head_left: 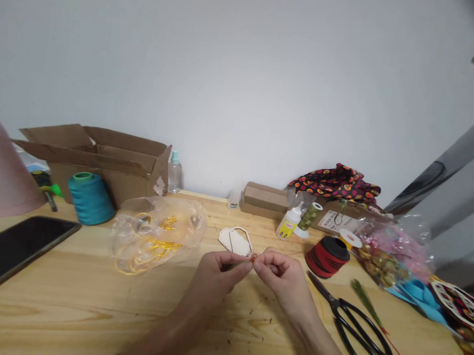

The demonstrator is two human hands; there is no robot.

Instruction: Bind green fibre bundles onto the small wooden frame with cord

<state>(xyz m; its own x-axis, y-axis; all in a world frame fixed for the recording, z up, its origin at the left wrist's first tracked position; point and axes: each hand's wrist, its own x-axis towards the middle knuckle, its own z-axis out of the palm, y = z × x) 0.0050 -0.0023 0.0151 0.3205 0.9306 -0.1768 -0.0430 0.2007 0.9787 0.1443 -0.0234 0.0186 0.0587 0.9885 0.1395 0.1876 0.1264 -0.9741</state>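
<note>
Near the middle of the table my left hand and my right hand meet, fingertips almost touching. Between them is a small loop of red cord, pinched by thumb and forefinger on each side. Some thin greenish strands seem to run under my left fingers, mostly hidden. Just beyond the fingertips lies a pale flat wooden cutout with a dark line across it. To the right of my right hand rest black-handled scissors and a green tassel with a red cord.
A spool of red cord, a glue bottle and a green thread spool stand at right. Leftward are a plastic bag of yellow cords, a teal thread cone, an open cardboard box and a phone.
</note>
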